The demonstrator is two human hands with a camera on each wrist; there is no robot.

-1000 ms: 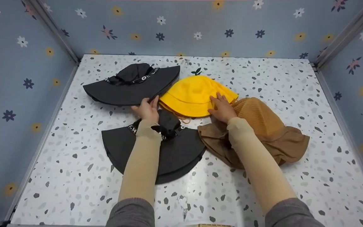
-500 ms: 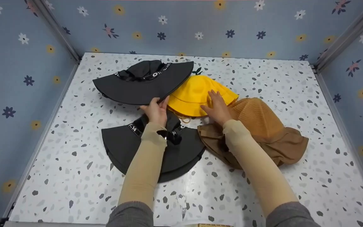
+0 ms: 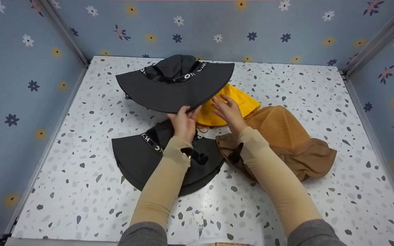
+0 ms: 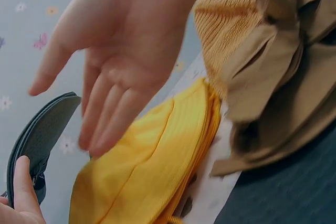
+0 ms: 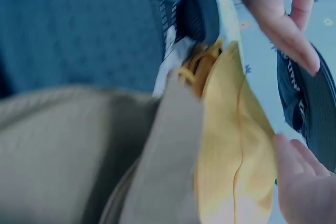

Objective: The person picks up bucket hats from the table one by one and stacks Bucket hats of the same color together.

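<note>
A black wide-brimmed sun hat (image 3: 173, 90) with a white-lettered band is raised over the left part of a yellow bucket hat (image 3: 241, 100). My left hand (image 3: 184, 124) pinches its near brim edge between thumb and fingers, as the left wrist view also shows at the lower left. Fingers spread, my right hand (image 3: 230, 112) is in front of the yellow hat, close to the black brim, and holds nothing. The yellow hat (image 4: 152, 156) leans between both hands in the left wrist view. Part of it is hidden behind the black hat.
A second black sun hat (image 3: 139, 157) lies below my left forearm. To the right, a tan ribbed hat with a brown brim (image 3: 279, 130) partly lies under my right forearm. Blue flowered panels (image 3: 197, 27) wall the speckled table (image 3: 63, 191) at the back and sides.
My left hand has carried the black sun hat right and upward, so it covers more of the yellow hat. My right hand has come off the yellow hat's brim and moved left.
</note>
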